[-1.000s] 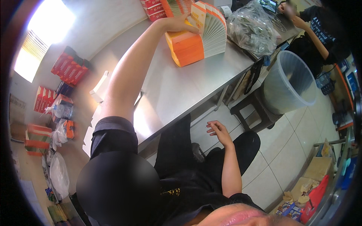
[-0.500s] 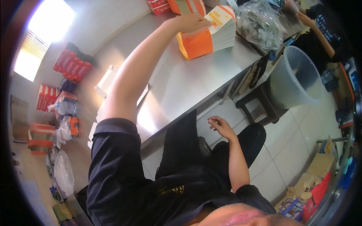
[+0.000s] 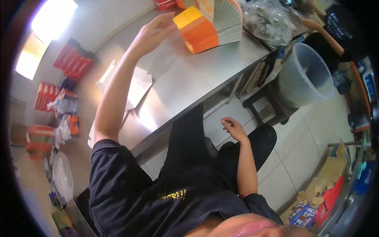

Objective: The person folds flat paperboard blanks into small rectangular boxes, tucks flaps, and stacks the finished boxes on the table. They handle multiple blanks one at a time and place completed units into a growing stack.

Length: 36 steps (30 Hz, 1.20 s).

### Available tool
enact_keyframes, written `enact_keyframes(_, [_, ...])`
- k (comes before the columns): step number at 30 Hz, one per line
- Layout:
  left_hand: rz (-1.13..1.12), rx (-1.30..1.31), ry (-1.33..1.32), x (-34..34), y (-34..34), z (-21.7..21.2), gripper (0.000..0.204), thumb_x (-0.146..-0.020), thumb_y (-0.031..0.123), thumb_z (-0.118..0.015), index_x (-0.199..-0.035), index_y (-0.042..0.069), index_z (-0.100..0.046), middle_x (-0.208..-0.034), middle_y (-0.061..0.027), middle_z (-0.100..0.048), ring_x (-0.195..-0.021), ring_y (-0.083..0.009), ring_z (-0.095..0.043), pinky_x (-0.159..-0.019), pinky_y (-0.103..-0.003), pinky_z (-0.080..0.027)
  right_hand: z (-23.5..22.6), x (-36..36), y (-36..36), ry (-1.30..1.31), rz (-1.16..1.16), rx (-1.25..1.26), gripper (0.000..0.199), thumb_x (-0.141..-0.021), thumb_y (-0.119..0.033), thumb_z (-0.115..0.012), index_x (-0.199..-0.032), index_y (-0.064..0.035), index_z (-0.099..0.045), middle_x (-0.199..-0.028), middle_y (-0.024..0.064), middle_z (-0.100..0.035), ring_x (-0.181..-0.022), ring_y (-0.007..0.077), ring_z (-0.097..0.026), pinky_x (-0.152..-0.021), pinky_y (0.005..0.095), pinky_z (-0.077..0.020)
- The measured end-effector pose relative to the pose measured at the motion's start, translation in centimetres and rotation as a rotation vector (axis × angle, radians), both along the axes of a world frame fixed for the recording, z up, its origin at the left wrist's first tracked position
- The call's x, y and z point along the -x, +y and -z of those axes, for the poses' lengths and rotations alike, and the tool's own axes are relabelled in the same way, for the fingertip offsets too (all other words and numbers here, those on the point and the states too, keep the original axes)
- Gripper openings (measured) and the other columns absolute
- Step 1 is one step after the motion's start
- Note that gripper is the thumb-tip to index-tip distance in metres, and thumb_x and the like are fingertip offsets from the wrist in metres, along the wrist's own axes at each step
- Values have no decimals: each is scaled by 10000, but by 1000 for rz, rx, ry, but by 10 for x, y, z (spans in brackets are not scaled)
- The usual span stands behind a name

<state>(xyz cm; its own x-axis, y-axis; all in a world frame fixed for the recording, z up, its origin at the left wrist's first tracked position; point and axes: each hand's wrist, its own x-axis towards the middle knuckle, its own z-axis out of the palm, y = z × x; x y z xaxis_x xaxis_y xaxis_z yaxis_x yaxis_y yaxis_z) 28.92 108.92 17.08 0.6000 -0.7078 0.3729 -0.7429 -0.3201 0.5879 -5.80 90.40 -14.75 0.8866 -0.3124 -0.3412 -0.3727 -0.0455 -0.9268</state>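
left hand (image 3: 152, 33) is stretched out over the steel desk (image 3: 185, 83), fingers spread and loosely curved, grip open and holding nothing. its fingertips lie just beside the near corner of an orange stack (image 3: 209, 23) of flat cards or folded cartons; whether they touch it cannot be told. the stack stands on edge at the far part of the desk, fanned open at the top, orange faces toward the hand and pale edges to the right.

right hand (image 3: 233, 128) hangs below the desk edge, above the person's lap, fingers half curled, grip empty and touching nothing.

white sheets (image 3: 136, 85) lie on the desk beside the left forearm. a clear bag (image 3: 266, 19) sits on the desk just right of the stack. a grey bin (image 3: 306, 75) stands on the tiled floor near a dark stool (image 3: 262, 104). red boxes (image 3: 73, 61) lie well to the left. another person's arm (image 3: 325, 33) shows at the upper right.
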Motion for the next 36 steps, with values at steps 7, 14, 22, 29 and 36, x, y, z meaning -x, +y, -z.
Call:
enact_keyframes(7, [-291, -807, 2, 50, 176, 61, 810, -803, 606, -755, -1431, 149, -524, -1384, -211, -568, -1277, -364, -553, -1098, -451, -430, 2, -10, 8, 21, -138, 82, 395, -969, -362, -682, -1215, -55, -660, -1010, 63, -690, -851, 156, -662, -719, 298, -509])
enact_keyframes(14, [-294, -712, 67, 63, 184, 61, 717, -767, 518, -806, -1366, 184, -598, -1432, -117, -548, -1367, -311, -462, -1124, -437, -404, 5, -21, 9, 55, -162, 60, 424, -946, -365, -716, -1211, -36, -673, -1007, 90, -697, -829, 161, -671, -756, 295, -515])
enact_keyframes(22, [-225, -640, 267, 32, 196, 55, 357, -966, 309, -660, -1224, 67, -704, -1352, -101, -645, -1219, -223, -596, -1043, -374, -459, 2, -2, 3, 93, -123, 92, 436, -946, -370, -711, -1217, -30, -667, -1026, 108, -699, -880, 182, -678, -787, 323, -521])
enact_keyframes(29, [-529, -345, 53, 32, 189, 64, 277, -944, 287, -699, -1025, 25, -733, -924, -78, -743, -796, -172, -656, -788, -336, -528, -1, -2, 5, 61, -92, 102, 418, -948, -352, -712, -1206, -26, -671, -1031, 122, -697, -881, 181, -678, -791, 321, -522])
enact_keyframes(36, [-601, 303, -553, 84, 131, 23, 145, -871, 147, -792, -892, 29, -710, -922, -68, -748, -862, -191, -714, -802, -314, -564, 2, -4, 3, -20, -25, 118, 384, -947, -316, -716, -1185, -17, -672, -1014, 110, -701, -833, 162, -661, -759, 313, -518])
